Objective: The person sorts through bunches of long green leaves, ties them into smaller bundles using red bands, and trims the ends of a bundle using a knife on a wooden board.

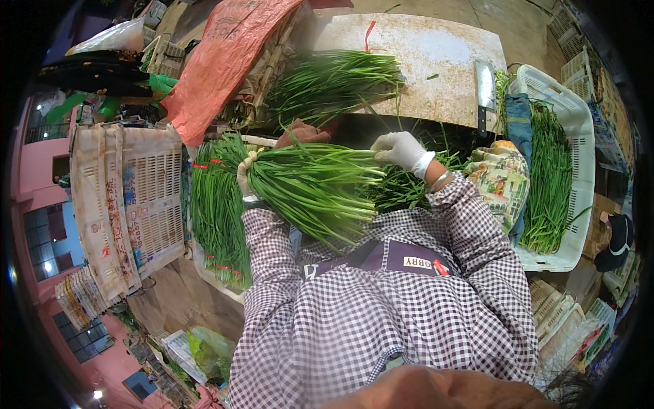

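Observation:
My left hand (pixel 247 174), in a pale glove, grips a loose bunch of garlic chives (pixel 317 179) near its leafy end. The stems fan out to the right across my lap. My right hand (pixel 401 152), in a white glove, pinches at the stem ends on the bunch's upper right. Below that hand lie more loose chives (pixel 398 186), partly hidden by the bunch. Another pile of chives (pixel 337 76) rests on the worn white board (pixel 444 43) in front of me. A cleaver (pixel 484 97) with a dark handle lies at the board's right edge.
To my right, a white plastic crate (pixel 582 153) holds chives beside a patterned cloth (pixel 498 181). Red-banded chive bundles (pixel 219 220) fill a container at my left, next to an upright white crate (pixel 153 204). An orange-red sack (pixel 219 61) hangs at upper left. A red tie (pixel 369 36) lies on the board.

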`<control>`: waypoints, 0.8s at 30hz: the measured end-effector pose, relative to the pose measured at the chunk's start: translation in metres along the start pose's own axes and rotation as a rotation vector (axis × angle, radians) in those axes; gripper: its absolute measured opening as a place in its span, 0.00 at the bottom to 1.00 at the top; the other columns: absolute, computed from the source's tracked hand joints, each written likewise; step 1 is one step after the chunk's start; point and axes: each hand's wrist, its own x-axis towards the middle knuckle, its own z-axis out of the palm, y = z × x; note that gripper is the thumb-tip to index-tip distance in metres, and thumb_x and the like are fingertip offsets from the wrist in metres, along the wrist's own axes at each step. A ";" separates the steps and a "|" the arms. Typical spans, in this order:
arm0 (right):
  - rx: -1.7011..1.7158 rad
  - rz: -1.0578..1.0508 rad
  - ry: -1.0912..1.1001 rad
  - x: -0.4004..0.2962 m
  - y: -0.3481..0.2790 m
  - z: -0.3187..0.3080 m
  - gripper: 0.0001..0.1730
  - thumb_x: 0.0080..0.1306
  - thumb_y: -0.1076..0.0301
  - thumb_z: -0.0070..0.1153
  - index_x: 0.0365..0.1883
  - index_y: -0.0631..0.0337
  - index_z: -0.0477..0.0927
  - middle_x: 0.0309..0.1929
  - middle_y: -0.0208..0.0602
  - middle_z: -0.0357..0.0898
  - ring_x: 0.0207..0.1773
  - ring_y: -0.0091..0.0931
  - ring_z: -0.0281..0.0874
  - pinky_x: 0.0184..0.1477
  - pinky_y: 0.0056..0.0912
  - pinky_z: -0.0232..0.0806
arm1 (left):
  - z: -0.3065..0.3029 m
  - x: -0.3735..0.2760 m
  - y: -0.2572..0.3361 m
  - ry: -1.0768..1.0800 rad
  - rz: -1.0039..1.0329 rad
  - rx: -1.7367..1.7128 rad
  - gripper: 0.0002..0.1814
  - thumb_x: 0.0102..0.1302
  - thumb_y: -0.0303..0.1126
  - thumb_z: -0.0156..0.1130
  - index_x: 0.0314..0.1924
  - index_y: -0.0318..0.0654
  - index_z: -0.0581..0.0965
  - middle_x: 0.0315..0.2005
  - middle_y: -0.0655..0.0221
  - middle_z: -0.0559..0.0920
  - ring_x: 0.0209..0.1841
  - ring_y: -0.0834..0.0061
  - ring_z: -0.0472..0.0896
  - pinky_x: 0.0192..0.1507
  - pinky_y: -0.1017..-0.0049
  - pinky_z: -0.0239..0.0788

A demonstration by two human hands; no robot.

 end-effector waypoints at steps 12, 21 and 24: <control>-0.553 -0.071 0.343 -0.031 0.040 -0.017 0.10 0.59 0.58 0.63 0.33 0.53 0.87 0.38 0.33 0.82 0.43 0.36 0.78 0.47 0.41 0.70 | -0.014 0.006 -0.002 0.020 0.050 0.010 0.06 0.64 0.33 0.56 0.37 0.39 0.74 0.41 0.65 0.80 0.46 0.64 0.79 0.55 0.59 0.71; -0.449 -0.528 0.555 -0.012 -0.016 0.023 0.09 0.52 0.66 0.65 0.30 0.52 0.77 0.29 0.32 0.72 0.34 0.32 0.75 0.34 0.36 0.69 | 0.004 0.000 -0.006 0.136 0.049 -0.038 0.06 0.66 0.34 0.56 0.37 0.40 0.74 0.42 0.65 0.80 0.47 0.63 0.79 0.54 0.56 0.71; -0.556 -0.555 0.572 -0.013 -0.019 0.024 0.07 0.54 0.68 0.60 0.28 0.53 0.73 0.27 0.33 0.69 0.32 0.32 0.73 0.32 0.36 0.68 | -0.008 -0.002 -0.003 0.084 0.043 -0.014 0.06 0.66 0.34 0.55 0.37 0.40 0.73 0.42 0.65 0.79 0.48 0.62 0.79 0.55 0.56 0.71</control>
